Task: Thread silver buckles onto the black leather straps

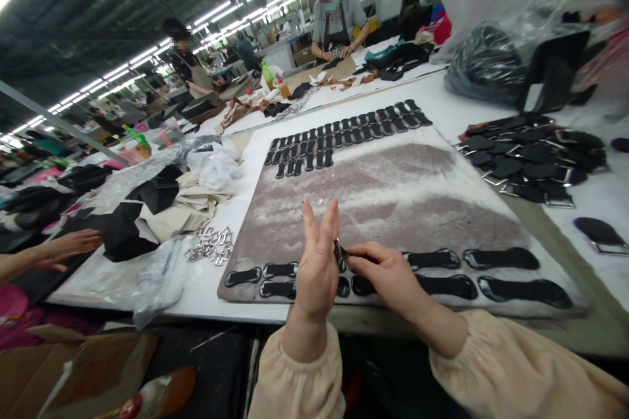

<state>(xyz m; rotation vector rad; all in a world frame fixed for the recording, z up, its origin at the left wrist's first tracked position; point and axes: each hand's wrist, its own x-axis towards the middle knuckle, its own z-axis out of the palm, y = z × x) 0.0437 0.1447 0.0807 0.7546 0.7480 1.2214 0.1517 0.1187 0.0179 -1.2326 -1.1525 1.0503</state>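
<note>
My left hand (317,262) is upright over the front of a grey-brown board (393,209), two fingers stretched up and apart. A small metal buckle (337,249) shows at its right side, seemingly pinched by fingers I cannot see. My right hand (383,273) is closed, thumb and forefinger gripping the dark end of a black tab (348,253) that meets the buckle; the hands hide most of it. Black tabs with shiny, wet-looking ends lie along the board's front, such as one tab (501,258) at right. Shorter rows of black tabs (344,131) line its far edge.
Loose metal buckles (212,242) lie left of the board, near clear plastic bags (160,275) and black fabric (130,229). To the right is a pile of black tabs with buckles (535,157). Another person's hand (73,245) reaches in at left; a co-worker (339,26) works across the table.
</note>
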